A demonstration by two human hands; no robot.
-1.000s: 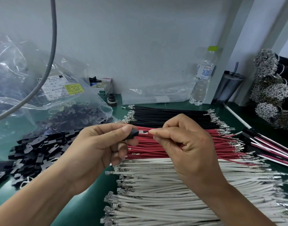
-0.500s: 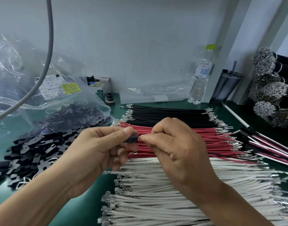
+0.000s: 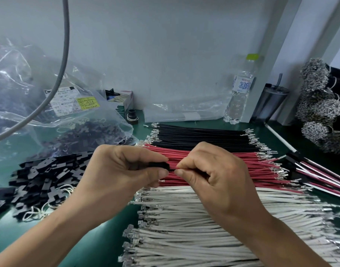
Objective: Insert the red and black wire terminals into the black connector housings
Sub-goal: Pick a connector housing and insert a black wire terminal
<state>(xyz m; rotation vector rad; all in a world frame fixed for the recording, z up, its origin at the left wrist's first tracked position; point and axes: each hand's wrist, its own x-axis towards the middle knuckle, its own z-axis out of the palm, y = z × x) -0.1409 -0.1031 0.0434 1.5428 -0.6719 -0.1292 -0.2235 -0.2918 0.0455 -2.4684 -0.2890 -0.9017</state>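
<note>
- My right hand [image 3: 213, 176] pinches a wire I can barely see; the terminal visible a second ago is gone, likely seated.
- My left hand [image 3: 126, 170] grips the black housing [image 3: 161, 165], fingertips nearly touching.
- Beyond, red wires [image 3: 232, 162] and black wires [image 3: 200, 135] wait on the surface [image 3: 99, 236].

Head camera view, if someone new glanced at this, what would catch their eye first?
Probably the two hands meeting mid-frame: the left hand pinches a black connector housing while the right hand pinches a wire end against it. Beneath them lie bold bands of black wires, red wires and white wires on the green table. A heap of black housings sits at left.
</note>
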